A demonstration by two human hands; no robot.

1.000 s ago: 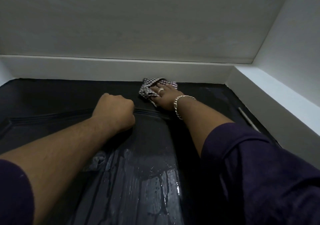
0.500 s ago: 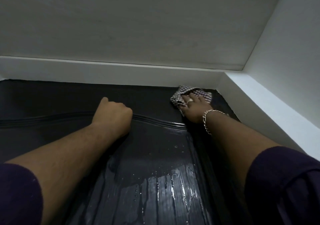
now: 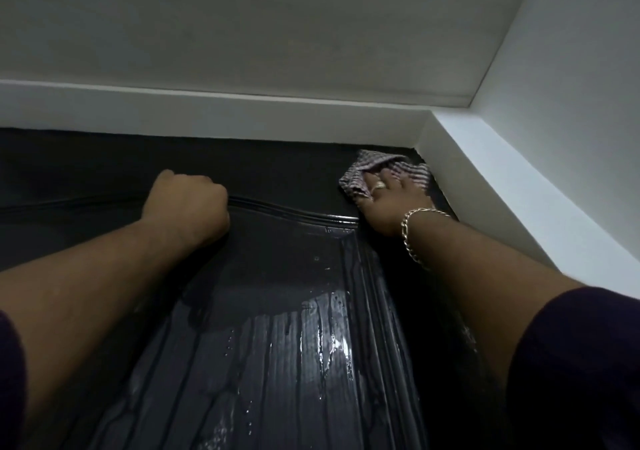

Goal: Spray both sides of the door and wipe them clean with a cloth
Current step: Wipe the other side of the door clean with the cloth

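A black panelled door (image 3: 277,328) fills the lower view, and wet streaks run down its raised middle panel. A checked cloth (image 3: 355,178) lies flat against the door's top right corner, just under the frame. My right hand (image 3: 391,204), with a ring and a chain bracelet, presses the cloth onto the door with its fingers spread. My left hand (image 3: 188,204) is curled into a fist and rests against the moulding at the top of the panel. I see nothing in it.
A white door frame (image 3: 242,117) runs along the top of the door and meets the white side jamb (image 3: 502,190) right next to the cloth. Above is a grey ceiling (image 3: 277,27). No spray bottle is in view.
My right hand has slid the cloth to the right along the top of the door, from near the middle into the top right corner. My left fist has stayed on the moulding.
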